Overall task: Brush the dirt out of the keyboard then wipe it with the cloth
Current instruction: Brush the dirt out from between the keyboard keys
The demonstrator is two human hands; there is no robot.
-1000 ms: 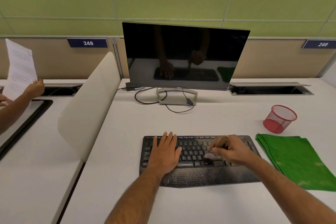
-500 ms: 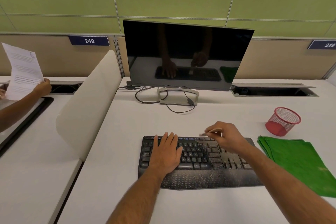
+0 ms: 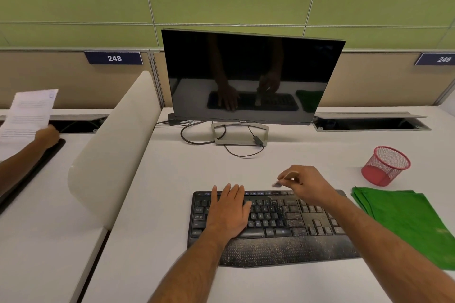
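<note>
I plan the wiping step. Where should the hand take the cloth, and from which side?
Pinch the cloth at its near-left edge beside the keyboard, coming from above with the right hand. It lies flat and folded, so its stacked edges are the only raised part.

White desk [image 3: 160,204]: keyboard [image 3: 307,236], cloth [image 3: 406,219], monitor [image 3: 251,74].

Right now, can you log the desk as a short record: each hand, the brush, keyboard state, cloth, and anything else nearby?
left hand: flat on the keyboard's left keys, fingers straight
right hand: pinching the brush above the keyboard's far edge
brush: small, blurred, bristle end pointing left
keyboard: black, pale specks on right keys and palm rest
cloth: green, folded, right of keyboard, untouched
pen cup: red mesh, beyond the cloth
monitor: off, behind keyboard
</note>
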